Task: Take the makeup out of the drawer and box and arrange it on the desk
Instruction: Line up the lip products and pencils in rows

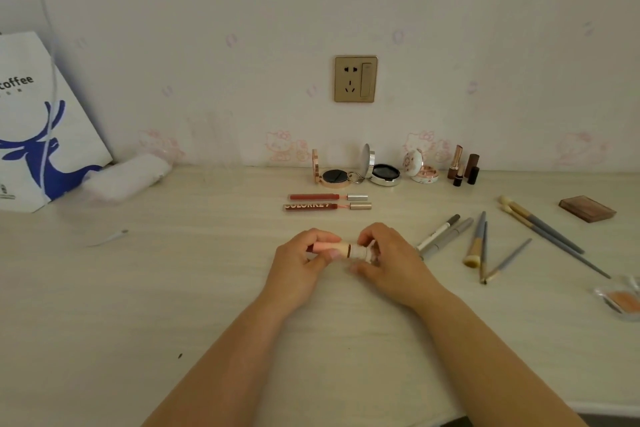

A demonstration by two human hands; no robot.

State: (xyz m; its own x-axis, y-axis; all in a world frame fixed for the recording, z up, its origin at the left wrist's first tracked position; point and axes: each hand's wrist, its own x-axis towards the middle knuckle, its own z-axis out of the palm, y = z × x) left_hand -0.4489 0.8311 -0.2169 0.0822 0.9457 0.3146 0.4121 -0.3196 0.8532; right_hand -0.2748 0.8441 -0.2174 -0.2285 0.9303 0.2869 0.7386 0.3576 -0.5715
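A pale desk is seen against a wall that bears a gold socket. At the far left a white bag printed with a blue deer is leaned on the wall, and a rolled white cloth is laid just beside it.

Both forearms are stretched over the desk's middle. A small tube, pink at the left end and pale at the right, is held level between the hands, just above the desk. The left hand is curled round the pink end, thumb beneath. The right hand is curled round the pale end, which is pinched by thumb and fingertips.

Along the wall three open compacts are stood: a rose one, a silver one and a patterned one. Right of them a cluster of lipsticks is stood upright. Two lip glosses are laid parallel in front of the compacts. To the right, two pens, several brushes, two long brushes, a brown palette and, at the edge, a peach blush are spread out.
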